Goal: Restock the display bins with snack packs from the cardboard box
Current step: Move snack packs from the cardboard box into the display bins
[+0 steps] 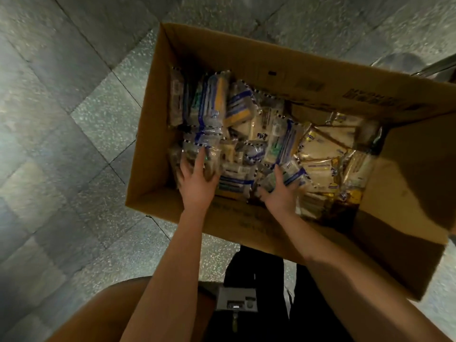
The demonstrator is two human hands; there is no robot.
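So the snack packs (249, 144) are all sitting loose in the cardboard box (222, 55), some on edge along the far left side and the rest just tumbled flat. My guess is that's why both hands are in there, since you kinda have to sort a jumble like that before you can lift a bunch. The left hand (197, 180) is down in the near left corner with its fingers (202, 154) spread out over a clear pack, more resting on it than gripping as far as I can see. The right hand (281, 192) is nearer the middle, thumb stuck out wide, other fingers going down among the blue and white packs. It's too blurry to say if they're pinching one. The box sits flaps open on a speckled tile floor (74, 124), right in front of the person's legs, so the reach is straight down. No display bins in view, so I'd say the restocking part hasn't got going here.
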